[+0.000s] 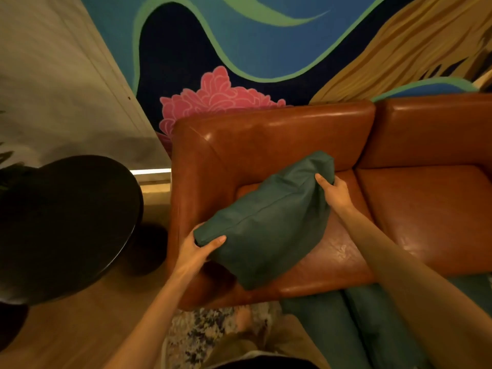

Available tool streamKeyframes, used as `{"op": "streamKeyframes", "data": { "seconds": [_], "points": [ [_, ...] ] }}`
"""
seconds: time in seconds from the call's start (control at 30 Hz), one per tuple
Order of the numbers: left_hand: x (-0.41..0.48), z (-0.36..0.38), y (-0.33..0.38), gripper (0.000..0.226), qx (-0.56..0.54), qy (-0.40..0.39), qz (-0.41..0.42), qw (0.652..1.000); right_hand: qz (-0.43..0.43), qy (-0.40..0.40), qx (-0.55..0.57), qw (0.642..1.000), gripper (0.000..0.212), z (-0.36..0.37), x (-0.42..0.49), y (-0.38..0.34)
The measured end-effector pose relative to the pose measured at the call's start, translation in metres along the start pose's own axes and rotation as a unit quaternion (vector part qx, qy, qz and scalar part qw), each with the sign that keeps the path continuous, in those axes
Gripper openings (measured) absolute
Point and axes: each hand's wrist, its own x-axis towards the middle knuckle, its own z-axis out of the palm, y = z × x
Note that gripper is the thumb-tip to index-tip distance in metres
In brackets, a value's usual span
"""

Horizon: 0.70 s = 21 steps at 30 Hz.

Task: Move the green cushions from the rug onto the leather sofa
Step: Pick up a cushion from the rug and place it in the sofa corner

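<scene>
Both hands grip one green cushion [269,222]: the left hand [195,250] is closed on its near lower corner, thumb on top, and the right hand [334,193] pinches the far upper edge. The cushion is held tilted above the left seat of the brown leather sofa [279,139], close to the armrest. More green cushions [354,328] lie below the seat front beside the patterned rug [202,334]; a dark round table [66,222] stands left.
</scene>
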Motion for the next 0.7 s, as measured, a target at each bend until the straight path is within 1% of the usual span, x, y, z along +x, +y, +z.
{"op": "streamKeyframes", "data": {
  "seconds": [0.07, 0.17, 0.23, 0.3, 0.37, 0.43, 0.57, 0.7],
  "points": [
    [0.010, -0.002, -0.001, 0.037, 0.007, -0.008, -0.025, 1.000, 0.003, -0.007, -0.011, 1.000, 0.047, 0.010, 0.006, -0.005],
    [0.027, -0.002, 0.000, 0.035, 0.030, -0.002, -0.031, 0.999, 0.010, -0.012, -0.018, 1.000, 0.047, 0.023, 0.019, -0.009],
    [0.039, -0.003, -0.001, 0.044, 0.062, 0.025, -0.021, 0.998, 0.012, -0.022, -0.035, 0.999, 0.047, 0.032, 0.031, -0.015],
    [0.053, -0.007, -0.001, 0.062, 0.140, 0.044, 0.004, 0.989, 0.010, -0.036, -0.056, 0.998, 0.045, 0.040, 0.046, -0.019],
    [0.064, -0.009, -0.004, 0.077, 0.234, 0.031, 0.027, 0.971, 0.010, -0.055, -0.083, 0.995, 0.043, 0.047, 0.063, -0.020],
    [0.073, -0.005, -0.004, 0.083, 0.283, 0.007, 0.029, 0.959, 0.010, -0.073, -0.106, 0.992, 0.042, 0.052, 0.082, -0.020],
    [0.086, 0.011, 0.004, 0.075, 0.328, 0.007, 0.027, 0.944, 0.023, -0.110, -0.142, 0.984, 0.043, 0.061, 0.119, -0.016],
    [0.105, 0.026, 0.020, 0.062, 0.349, 0.013, 0.025, 0.937, 0.052, -0.132, -0.149, 0.979, 0.044, 0.067, 0.157, -0.018]
  ]
}}
